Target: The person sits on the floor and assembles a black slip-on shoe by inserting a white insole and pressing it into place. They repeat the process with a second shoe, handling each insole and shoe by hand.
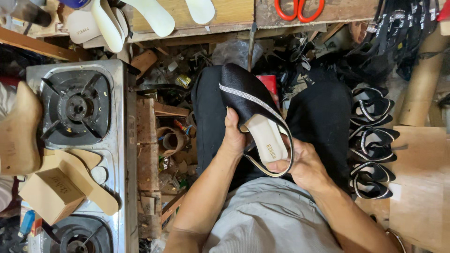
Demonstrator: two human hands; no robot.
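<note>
Head view: both hands grip satin shoe (pixel 251 100) — pointed, glossy.

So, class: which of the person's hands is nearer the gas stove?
Left. The left hand grips the black shoe on the side facing the gas stove; the right hand holds the shoe's far side.

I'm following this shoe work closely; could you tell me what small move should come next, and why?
Probably press the cream insole flat into the black shoe: the left hand grips its side and the right hand cups the heel, with the slingback strap looping loose.
</note>
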